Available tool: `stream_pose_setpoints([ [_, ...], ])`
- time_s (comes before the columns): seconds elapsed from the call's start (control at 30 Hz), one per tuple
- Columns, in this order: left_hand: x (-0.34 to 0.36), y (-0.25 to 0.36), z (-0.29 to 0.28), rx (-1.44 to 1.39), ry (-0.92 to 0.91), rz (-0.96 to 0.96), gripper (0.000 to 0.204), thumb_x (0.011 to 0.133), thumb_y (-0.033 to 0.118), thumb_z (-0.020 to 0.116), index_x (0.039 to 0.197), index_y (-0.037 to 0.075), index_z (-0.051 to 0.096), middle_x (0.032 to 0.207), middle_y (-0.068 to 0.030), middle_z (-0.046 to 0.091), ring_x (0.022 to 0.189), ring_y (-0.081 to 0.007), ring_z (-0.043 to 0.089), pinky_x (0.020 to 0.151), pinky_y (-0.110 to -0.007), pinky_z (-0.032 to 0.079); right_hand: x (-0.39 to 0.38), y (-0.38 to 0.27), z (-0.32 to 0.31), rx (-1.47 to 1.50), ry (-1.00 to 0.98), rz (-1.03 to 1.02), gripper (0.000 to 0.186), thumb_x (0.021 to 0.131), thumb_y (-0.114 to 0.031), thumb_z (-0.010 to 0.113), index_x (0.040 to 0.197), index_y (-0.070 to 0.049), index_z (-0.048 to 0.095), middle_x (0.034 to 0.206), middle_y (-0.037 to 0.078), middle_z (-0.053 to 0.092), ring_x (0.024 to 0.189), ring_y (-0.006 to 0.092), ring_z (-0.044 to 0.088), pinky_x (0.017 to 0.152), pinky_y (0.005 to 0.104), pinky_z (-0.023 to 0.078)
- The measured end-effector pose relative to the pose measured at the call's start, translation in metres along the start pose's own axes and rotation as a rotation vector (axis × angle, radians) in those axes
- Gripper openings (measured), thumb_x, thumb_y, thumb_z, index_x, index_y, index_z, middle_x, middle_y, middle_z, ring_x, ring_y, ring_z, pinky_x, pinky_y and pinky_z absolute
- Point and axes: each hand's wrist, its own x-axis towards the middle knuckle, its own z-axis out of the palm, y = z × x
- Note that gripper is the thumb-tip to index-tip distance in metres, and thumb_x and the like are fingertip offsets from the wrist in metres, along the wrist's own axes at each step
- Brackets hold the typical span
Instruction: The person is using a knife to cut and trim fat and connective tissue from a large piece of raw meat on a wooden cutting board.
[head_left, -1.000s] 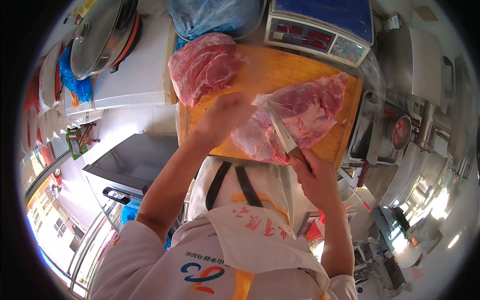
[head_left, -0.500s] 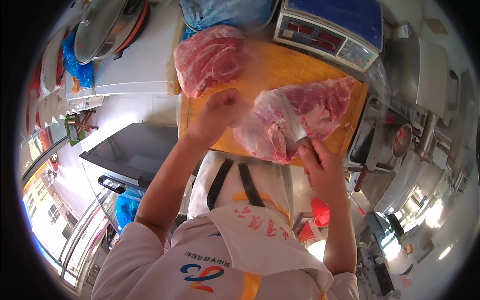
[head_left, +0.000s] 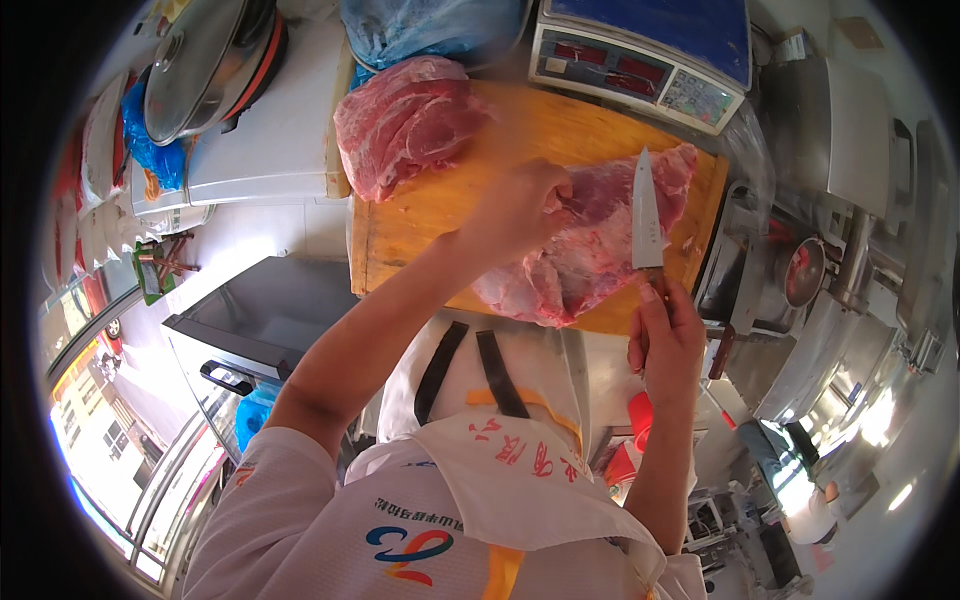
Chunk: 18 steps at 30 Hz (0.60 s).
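A large piece of raw pink meat [head_left: 585, 275] with pale membrane lies on the right part of a wooden cutting board [head_left: 440, 240]. My left hand [head_left: 525, 205] is closed on its upper left part, fingers curled and partly hidden. My right hand [head_left: 665, 335] grips a knife [head_left: 645, 220] by its wooden handle; the blade points away from me over the meat's right part. A second piece of meat [head_left: 405, 125] rests at the board's upper left.
A digital scale [head_left: 640, 70] stands behind the board, a blue-bagged container [head_left: 425, 30] at back left. A lidded pan [head_left: 195, 75] sits on the white counter [head_left: 260, 165]. Trays and a round bowl [head_left: 802, 270] are at right; a dark-topped case [head_left: 270, 300] is at lower left.
My left hand has moved right onto the large meat piece. The knife has shifted right and turned from a diagonal to nearly straight away from me.
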Motion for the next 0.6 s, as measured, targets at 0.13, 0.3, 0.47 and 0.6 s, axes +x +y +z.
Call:
stream_pose_setpoints([
  [0.13, 0.006, 0.0, -0.005, 0.003, -0.105, -0.152, 0.021, 0.086, 0.016, 0.084, 0.097, 0.0, 0.077, 0.087, -0.0175, 0.073, 0.084, -0.0319, 0.073, 0.078, -0.04, 0.058, 0.0, 0.012, -0.003, 0.001, -0.033, -0.007, 0.023, 0.115, -0.023, 0.063, 0.123, -0.003, 0.068, 0.069, -0.002, 0.054, 0.045, 0.0042, 0.043, 0.042, 0.0229, 0.031],
  [0.3, 0.02, 0.006, -0.015, 0.117, -0.249, -0.12, 0.015, 0.088, 0.014, 0.079, 0.094, 0.001, 0.077, 0.087, -0.0179, 0.075, 0.086, -0.0336, 0.074, 0.078, -0.043, 0.057, 0.001, 0.015, -0.006, 0.031, -0.068, -0.035, 0.02, 0.115, -0.023, 0.063, 0.108, -0.004, 0.065, 0.065, -0.003, 0.054, 0.046, 0.0035, 0.044, 0.043, 0.0246, 0.032],
  [0.47, 0.029, 0.016, -0.023, 0.216, -0.422, -0.068, 0.009, 0.091, 0.009, 0.072, 0.093, 0.001, 0.074, 0.091, -0.0173, 0.075, 0.088, -0.0369, 0.072, 0.08, -0.045, 0.056, 0.003, 0.017, -0.01, -0.001, -0.072, -0.037, 0.024, 0.115, -0.023, 0.063, 0.098, -0.006, 0.061, 0.063, -0.003, 0.054, 0.046, 0.0038, 0.045, 0.044, 0.0259, 0.032],
  [0.6, 0.017, 0.016, -0.028, 0.197, -0.401, 0.086, 0.004, 0.094, 0.001, 0.068, 0.097, 0.002, 0.07, 0.1, -0.0155, 0.069, 0.099, -0.0362, 0.067, 0.087, -0.043, 0.054, 0.002, 0.019, -0.014, 0.015, -0.079, -0.03, 0.024, 0.115, -0.023, 0.063, 0.097, -0.006, 0.061, 0.064, -0.003, 0.054, 0.046, 0.0037, 0.045, 0.044, 0.0258, 0.032],
])
